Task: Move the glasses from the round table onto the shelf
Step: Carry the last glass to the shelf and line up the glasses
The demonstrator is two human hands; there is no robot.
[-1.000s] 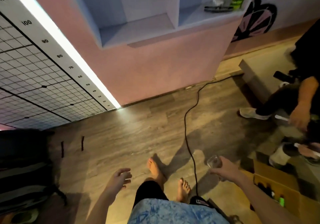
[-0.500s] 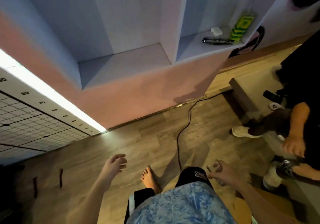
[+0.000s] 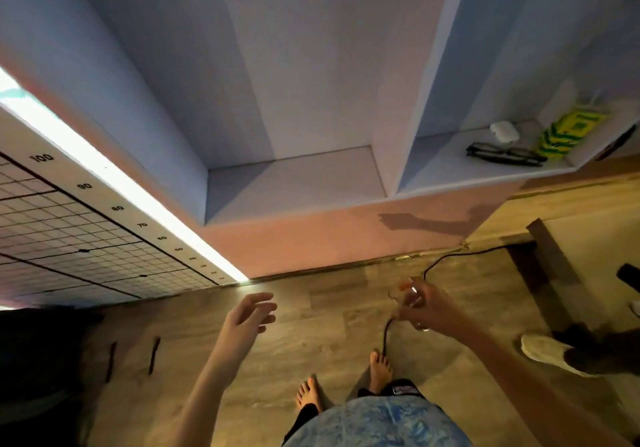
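One glass [image 3: 414, 293] sits gripped in the right hand [image 3: 433, 309]; left hand [image 3: 247, 316] hangs open, empty. Shelf [image 3: 294, 178] has drawn closer, upper centre, so placing seems near.

On my feed the only legible marks are numbers printed along the white edge strip [image 3: 117, 208] of the grid board [image 3: 52, 238] at left: 100, 90, 80, 70 and 60, descending toward the floor; the smaller ones below them blur out. The yellow-and-green packet [image 3: 571, 131] on the shelf [image 3: 450, 176] carries print I cannot read at this resolution.
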